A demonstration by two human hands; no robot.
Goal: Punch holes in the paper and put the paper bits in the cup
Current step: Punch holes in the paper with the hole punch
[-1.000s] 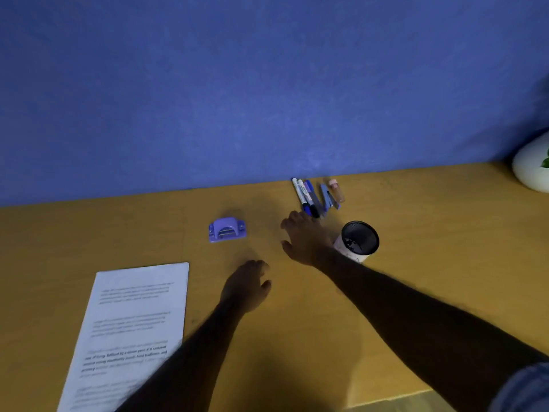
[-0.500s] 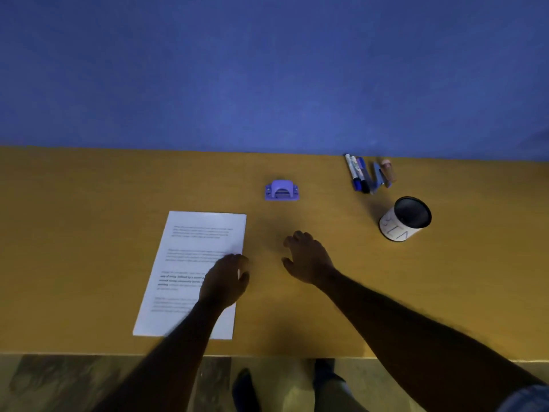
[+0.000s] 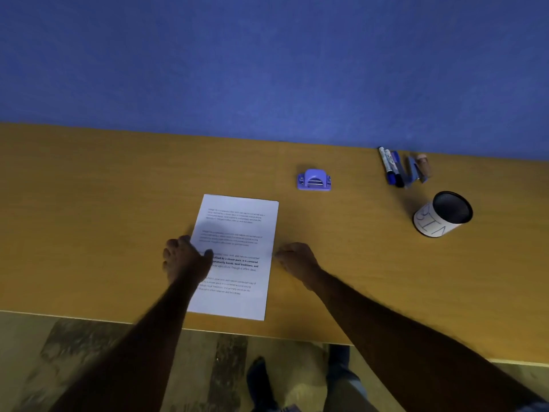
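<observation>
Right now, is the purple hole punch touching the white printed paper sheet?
Apart. The head view shows bare wooden table between the purple hole punch and the white printed paper sheet's far right corner.

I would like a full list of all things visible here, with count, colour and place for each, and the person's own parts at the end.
table: 1, yellow-brown wood, against the blue wall
paper: 1, white with printed text, near the table's front edge
hole punch: 1, purple, behind the paper
markers: about 3, blue and white, far right by the wall
stapler: 1, blue, beside the markers
cup: 1, white outside, dark inside, tilted, right
left hand: on the paper's left edge
right hand: at the paper's right edge
</observation>
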